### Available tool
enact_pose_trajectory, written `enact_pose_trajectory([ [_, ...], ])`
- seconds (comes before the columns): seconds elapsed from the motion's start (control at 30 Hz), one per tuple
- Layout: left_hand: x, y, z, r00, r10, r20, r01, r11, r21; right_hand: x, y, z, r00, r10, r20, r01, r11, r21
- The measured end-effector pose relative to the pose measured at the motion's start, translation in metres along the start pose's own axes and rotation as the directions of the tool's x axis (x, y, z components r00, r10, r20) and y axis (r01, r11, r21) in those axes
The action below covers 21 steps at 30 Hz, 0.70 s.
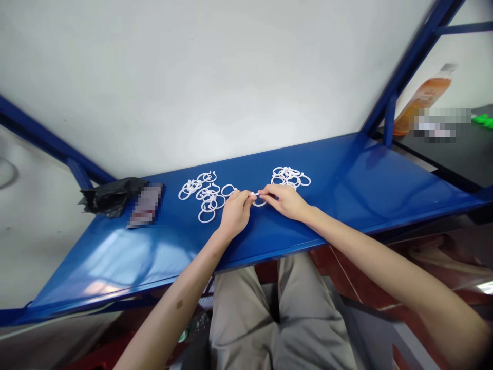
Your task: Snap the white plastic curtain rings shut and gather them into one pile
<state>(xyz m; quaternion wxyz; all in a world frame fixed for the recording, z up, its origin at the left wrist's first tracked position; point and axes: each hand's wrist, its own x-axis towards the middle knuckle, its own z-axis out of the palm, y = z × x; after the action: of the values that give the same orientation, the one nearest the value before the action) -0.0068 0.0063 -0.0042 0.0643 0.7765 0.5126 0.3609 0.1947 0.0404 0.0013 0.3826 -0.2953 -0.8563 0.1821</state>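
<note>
Pale wall and blue metal framing back a glossy blue tabletop, whose near edge catches window-like reflections toward 8 o'clock from the hands. White rings with small knobbed ends lie in two groups: a looser spread at 9 o'clock and a tighter pile at 2 o'clock. Between them, one white ring is pinched by both: the left hand has its fingertips together on it, and the right hand grips it opposite. Work looks partway through, with one ring being handled and many lying by; which group is finished and which is waiting, I cannot tell, nor whether the held ring's ends are joined. Further out at 9 o'clock sits a crumpled black bag beside a pixelated flat item. Far off at 2 o'clock, an orange-filled bottle leans on a black surface; red-brown floor tiles show around 4 o'clock.
</note>
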Motion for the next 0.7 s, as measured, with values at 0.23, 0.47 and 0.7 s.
enact_pose_trajectory([
  [0.23, -0.003, -0.001, -0.001, 0.999, 0.034, 0.016, -0.033, 0.998, -0.053, -0.003, 0.004, 0.001, 0.994, -0.092, 0.052, 0.095, 0.994, -0.057],
  [0.47, 0.006, 0.002, -0.006, 0.998, 0.055, -0.007, -0.053, 0.986, 0.16, 0.004, 0.003, -0.013, 0.989, -0.044, -0.143, 0.01, 0.973, -0.231],
  [0.7, 0.003, -0.016, -0.013, 0.979, -0.19, -0.075, 0.199, 0.797, 0.57, -0.003, 0.032, -0.057, 0.876, 0.297, -0.38, -0.455, 0.771, -0.445],
])
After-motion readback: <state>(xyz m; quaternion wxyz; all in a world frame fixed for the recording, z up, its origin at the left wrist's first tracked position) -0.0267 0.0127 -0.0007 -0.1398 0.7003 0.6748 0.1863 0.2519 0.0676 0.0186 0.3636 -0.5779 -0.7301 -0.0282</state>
